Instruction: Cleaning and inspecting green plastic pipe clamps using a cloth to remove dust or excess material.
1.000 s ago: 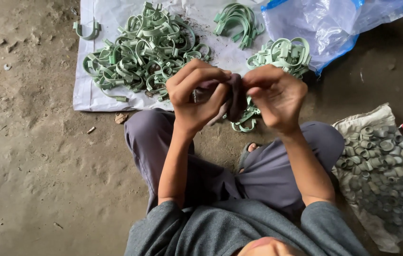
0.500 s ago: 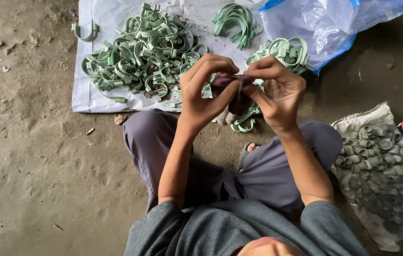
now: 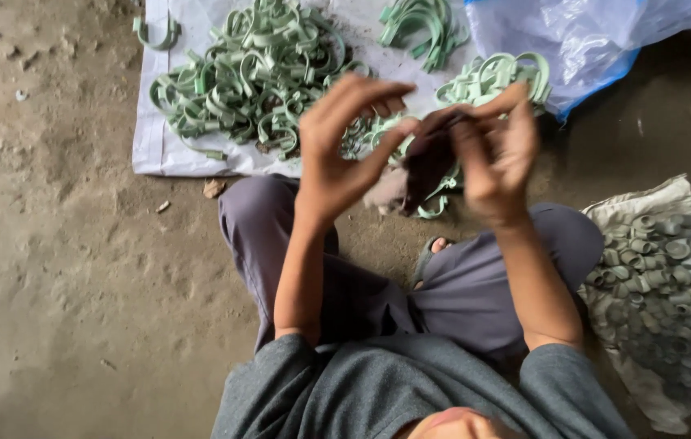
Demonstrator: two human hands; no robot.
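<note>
My right hand is raised in front of me and pinches a dark brown cloth, which hangs down with a pale end near my left palm. My left hand is beside it with fingers spread apart and the thumb close to the cloth; motion blur hides whether they touch. Just beyond the hands lies a bundle of pale green plastic clamps. A large heap of the same green clamps covers a white sheet on the dirt floor.
A smaller bunch of green clamps lies at the top of the sheet. A clear plastic bag with blue edging is at the upper right. At the right, a dirty sack holds several grey-green short rings. My crossed legs fill the near ground.
My left hand has opened, its fingers spreading away from the cloth. My right hand now holds the cloth higher and alone. The view has shifted slightly.
</note>
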